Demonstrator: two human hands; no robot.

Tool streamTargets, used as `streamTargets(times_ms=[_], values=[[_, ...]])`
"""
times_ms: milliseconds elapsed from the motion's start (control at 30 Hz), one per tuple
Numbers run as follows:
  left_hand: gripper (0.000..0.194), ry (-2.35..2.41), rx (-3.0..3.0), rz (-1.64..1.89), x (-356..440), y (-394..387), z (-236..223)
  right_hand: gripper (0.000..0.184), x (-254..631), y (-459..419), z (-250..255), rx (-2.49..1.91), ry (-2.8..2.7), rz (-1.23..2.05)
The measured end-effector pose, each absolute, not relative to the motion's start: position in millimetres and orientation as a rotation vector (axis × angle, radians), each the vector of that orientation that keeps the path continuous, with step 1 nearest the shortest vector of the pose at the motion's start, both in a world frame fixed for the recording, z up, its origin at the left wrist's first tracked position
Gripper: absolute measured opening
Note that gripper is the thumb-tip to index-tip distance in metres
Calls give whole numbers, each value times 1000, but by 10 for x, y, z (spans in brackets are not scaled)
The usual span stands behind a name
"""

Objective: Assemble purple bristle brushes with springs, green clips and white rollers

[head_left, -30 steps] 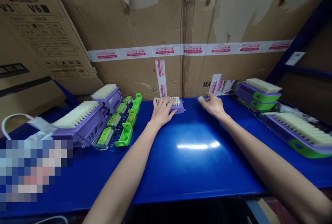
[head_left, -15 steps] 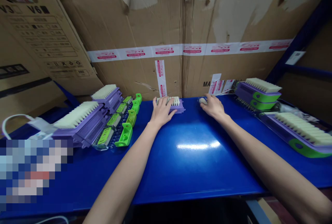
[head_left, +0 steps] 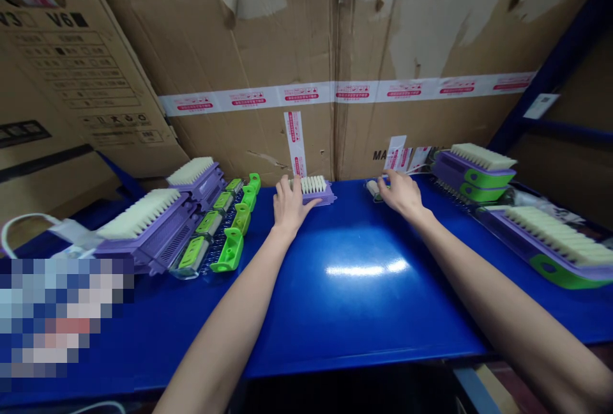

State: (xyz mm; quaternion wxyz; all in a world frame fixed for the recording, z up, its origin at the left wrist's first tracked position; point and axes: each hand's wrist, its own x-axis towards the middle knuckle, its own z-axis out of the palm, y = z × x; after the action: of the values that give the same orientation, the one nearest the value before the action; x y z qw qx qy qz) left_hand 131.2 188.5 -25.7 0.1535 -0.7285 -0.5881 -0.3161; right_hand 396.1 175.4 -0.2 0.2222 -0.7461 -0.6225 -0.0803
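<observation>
Near the back of the blue table, my left hand (head_left: 287, 204) is around the left end of a purple brush (head_left: 324, 195), its bristles upward. My fingers lie over that end, and my thumb stretches along the brush's front side. My right hand (head_left: 400, 191) is at the right end of a small clear plastic case with a pale part inside (head_left: 372, 189). Its fingers are apart and loosely bent by the case; whether the fingertips touch it is hard to see.
On the left stand purple brushes (head_left: 143, 216), a row of clear-cased green parts (head_left: 209, 222) and bright green end caps (head_left: 230, 253). More purple-and-green brushes (head_left: 555, 245) lie on the right. Taped cardboard (head_left: 268, 133) walls off the back of the blue table (head_left: 354, 318).
My left hand has slid left over the brush, uncovering more bristles. My right hand has drawn slightly right, showing more of the clear case.
</observation>
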Motion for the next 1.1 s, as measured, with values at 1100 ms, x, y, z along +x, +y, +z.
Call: streamTargets(times_ms=[1100], values=[[47,-1643,-2304,-647,1239,1978,-316,42,4036,1761,30,-1699,-1700,-453]])
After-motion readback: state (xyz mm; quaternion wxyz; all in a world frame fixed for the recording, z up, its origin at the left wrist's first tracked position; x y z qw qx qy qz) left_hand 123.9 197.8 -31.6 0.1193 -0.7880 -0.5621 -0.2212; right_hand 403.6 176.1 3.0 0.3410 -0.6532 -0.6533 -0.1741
